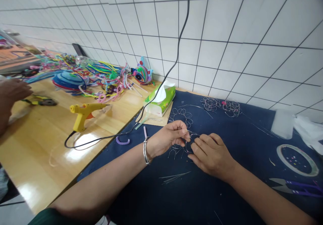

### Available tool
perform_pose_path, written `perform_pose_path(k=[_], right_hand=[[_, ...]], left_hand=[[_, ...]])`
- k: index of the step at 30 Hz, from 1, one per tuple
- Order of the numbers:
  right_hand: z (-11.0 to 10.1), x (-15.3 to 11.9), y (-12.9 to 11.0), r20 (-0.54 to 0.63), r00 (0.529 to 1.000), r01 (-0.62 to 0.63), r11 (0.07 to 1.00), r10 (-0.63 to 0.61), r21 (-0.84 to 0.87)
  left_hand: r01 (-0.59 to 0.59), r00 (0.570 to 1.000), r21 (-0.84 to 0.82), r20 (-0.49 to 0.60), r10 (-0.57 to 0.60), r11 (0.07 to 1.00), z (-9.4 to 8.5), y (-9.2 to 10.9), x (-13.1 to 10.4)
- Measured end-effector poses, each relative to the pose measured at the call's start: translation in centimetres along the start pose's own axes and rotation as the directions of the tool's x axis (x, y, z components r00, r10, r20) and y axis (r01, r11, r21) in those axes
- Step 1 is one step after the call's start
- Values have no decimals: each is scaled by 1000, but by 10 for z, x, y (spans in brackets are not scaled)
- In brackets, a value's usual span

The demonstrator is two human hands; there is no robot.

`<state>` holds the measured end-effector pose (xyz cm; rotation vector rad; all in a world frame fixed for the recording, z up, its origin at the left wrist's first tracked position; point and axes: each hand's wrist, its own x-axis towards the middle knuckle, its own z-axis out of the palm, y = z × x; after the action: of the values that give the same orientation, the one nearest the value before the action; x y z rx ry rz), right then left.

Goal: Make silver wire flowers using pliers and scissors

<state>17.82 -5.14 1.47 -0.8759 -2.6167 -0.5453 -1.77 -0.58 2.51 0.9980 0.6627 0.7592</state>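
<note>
A small looped piece of thin metal wire is held between my two hands above the dark blue cloth. My left hand is closed in a pinch at the wire's upper side, with a silvery bangle on the wrist. On the right, my right hand has its fingers curled round the other side of the wire. Just behind lies a flower-shaped wire ring. Several short straight wires rest in front of my hands. The exact spot my left fingertips grip is hard to make out.
A yellow glue gun stands on the wooden table at left, its black cable crossing toward the wall. Tissues, tangled wire, a ring-shaped bead dish and purple snips surround the work. Another person's hand is near pliers.
</note>
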Motion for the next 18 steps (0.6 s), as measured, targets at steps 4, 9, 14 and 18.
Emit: perform_pose_path(k=[4, 9, 14, 18], right_hand=[[0, -2, 1, -25, 1000, 16, 1000, -16, -18], [2, -2, -2, -54, 998, 22, 1000, -24, -20], [4, -2, 0, -57, 997, 44, 999, -42, 28], [4, -3, 3, -85, 996, 25, 997, -19, 68]], left_hand=[[-13, 1000, -32, -6, 13, 999, -3, 4, -1], [31, 998, -31, 46, -30, 999, 2, -1, 0], [23, 999, -45, 26, -22, 999, 0, 1, -1], [15, 1000, -58, 22, -14, 998, -3, 5, -1]])
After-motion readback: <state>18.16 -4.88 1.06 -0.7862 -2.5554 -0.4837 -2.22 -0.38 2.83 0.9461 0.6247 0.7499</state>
